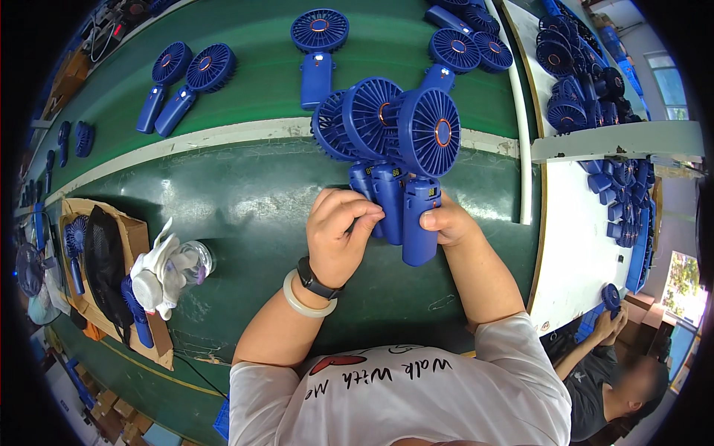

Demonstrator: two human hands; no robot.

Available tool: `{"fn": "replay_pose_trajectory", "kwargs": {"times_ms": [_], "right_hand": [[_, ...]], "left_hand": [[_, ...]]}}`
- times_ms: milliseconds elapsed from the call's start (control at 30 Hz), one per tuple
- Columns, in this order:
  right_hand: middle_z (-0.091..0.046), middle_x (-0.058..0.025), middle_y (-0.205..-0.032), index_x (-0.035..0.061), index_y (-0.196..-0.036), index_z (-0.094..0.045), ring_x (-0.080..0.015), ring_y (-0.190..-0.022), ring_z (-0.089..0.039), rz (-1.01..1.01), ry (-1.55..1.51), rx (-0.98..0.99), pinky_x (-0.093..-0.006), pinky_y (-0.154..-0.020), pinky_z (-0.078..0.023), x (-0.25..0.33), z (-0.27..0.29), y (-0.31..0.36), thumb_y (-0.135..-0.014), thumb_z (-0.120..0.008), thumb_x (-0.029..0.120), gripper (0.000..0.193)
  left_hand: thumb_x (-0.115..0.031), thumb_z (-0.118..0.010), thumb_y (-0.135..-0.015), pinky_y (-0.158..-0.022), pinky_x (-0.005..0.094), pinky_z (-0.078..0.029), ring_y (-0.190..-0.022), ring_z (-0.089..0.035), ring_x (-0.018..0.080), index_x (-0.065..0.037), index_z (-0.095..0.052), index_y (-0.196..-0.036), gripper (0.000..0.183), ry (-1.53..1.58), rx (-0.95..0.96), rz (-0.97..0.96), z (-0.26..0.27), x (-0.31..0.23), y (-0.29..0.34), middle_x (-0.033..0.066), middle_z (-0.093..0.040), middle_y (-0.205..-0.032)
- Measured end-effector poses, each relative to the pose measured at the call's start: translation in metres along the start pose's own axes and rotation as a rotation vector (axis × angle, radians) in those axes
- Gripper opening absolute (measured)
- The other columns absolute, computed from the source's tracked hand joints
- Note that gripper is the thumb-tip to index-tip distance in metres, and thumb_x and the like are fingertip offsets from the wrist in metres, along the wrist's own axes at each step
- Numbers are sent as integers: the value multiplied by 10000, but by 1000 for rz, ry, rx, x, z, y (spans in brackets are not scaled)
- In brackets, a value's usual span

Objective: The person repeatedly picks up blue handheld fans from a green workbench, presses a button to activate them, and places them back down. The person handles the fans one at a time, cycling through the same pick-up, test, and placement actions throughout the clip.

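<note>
Three blue handheld fans are bunched in front of me, with round grilles at the top and small displays on their handles. My right hand [451,221] is closed around the handle of the nearest handheld fan [421,230], thumb on its front edge. The middle fan [388,201] and the left fan [360,178] overlap behind it; whether my right fingers hold them too is hidden. My left hand [338,227], below a dark watch and a pale bangle, is closed in a pinch against the left and middle handles. What lies between its fingertips I cannot make out.
Several more fans lie on the green belt [253,89] beyond a pale rail. At left, a cardboard box [141,223] holds fans and a black pouch, beside white gloves [158,275] and a clear jar [195,262]. Fans crowd the right-hand white table [569,245]; a co-worker sits there.
</note>
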State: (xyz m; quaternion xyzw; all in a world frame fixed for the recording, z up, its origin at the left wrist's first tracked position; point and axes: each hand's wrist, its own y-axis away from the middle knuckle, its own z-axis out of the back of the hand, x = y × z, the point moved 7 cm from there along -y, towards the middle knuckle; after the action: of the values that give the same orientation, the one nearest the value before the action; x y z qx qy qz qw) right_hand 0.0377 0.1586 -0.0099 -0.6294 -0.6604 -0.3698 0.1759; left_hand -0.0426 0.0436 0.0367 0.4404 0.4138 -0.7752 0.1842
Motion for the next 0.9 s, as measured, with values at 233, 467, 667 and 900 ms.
{"fn": "replay_pose_trajectory", "kwargs": {"times_ms": [233, 467, 667, 900], "right_hand": [[-621, -125, -988, -16, -1187, -504, -217, -862, -629, 8, 20, -24, -338, -749, -519, 1, 1, 0, -567, -799, 290, 752], [-618, -107, -987, -11, -1186, -510, -206, -855, -619, -35, 76, -33, -330, -770, -500, 1, 0, 2, -553, -791, 276, 750], [-616, -100, -988, -7, -1180, -512, -195, -848, -615, -29, 90, -14, -320, -768, -497, -3, -2, 2, -555, -782, 265, 733], [-623, -123, -1003, -12, -1174, -510, -207, -848, -635, 11, -9, -46, -330, -752, -524, 5, -4, 1, -572, -787, 264, 718]], "left_hand": [[-24, -708, -712, -659, 331, -432, -721, -549, 229, -64, -654, -763, 84, 6, 11, 19, -1, 1, 0, 43, -608, -771], [8, -626, -782, -655, 341, -430, -705, -530, 257, -32, -576, -805, 68, 20, 55, 53, -6, 1, 1, 89, -556, -787], [9, -535, -860, -644, 317, -412, -703, -487, 248, -13, -476, -852, 63, 36, 93, 18, -8, 6, 3, 128, -483, -831], [12, -506, -884, -670, 303, -418, -719, -479, 226, -14, -460, -859, 59, 125, 47, 52, -6, 8, 3, 125, -488, -868]]}}
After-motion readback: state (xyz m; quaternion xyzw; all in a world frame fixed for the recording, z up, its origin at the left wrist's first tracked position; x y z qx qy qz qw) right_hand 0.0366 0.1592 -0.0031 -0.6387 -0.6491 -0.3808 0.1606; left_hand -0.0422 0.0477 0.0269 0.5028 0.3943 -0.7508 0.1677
